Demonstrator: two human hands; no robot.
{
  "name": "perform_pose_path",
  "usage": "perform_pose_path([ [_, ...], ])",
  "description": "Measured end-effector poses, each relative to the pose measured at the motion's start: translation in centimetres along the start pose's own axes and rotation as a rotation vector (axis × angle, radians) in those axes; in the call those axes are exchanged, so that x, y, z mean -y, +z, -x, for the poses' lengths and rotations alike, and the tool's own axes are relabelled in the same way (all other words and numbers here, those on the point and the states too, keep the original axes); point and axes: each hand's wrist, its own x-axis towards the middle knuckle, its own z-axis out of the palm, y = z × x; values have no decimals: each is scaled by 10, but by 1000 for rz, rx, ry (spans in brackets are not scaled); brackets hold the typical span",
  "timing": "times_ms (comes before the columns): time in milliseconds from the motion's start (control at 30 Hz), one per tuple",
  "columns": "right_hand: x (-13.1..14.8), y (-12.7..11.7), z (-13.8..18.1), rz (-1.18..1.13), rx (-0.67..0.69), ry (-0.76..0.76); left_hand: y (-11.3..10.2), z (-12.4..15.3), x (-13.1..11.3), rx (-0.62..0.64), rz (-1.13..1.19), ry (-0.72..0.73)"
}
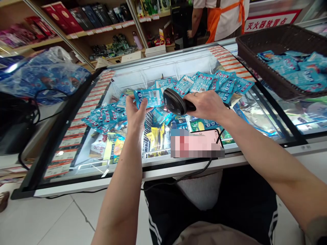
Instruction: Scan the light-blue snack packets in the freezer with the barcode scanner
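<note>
My left hand (136,110) grips a small blue packet (153,98), its barcode side facing up. Wrapped round the handle of a black barcode scanner (175,102) is my right hand (208,104). The scanner's head points left and is close to the packet's right end. Loose blue packets (106,117) are heaped to the left of my hands, and more blue packets (224,83) lie in a pile behind and to the right. They rest on the glass top of a chest freezer. A phone (208,137) lies near the front edge, its screen partly blurred.
A brown wicker basket (276,86) with more blue packets stands at the right. A clear plastic bag (46,76) of blue packets lies at the left. The scanner's black cable (189,175) hangs along the freezer's front edge. Behind stand shelves (109,27) and a person in an orange apron (224,17).
</note>
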Motion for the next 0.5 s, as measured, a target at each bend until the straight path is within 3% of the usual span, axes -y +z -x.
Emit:
perform_pose_path([
  [500, 0, 0, 0, 6, -20, -37, 3, 0, 9, 64, 17, 88],
])
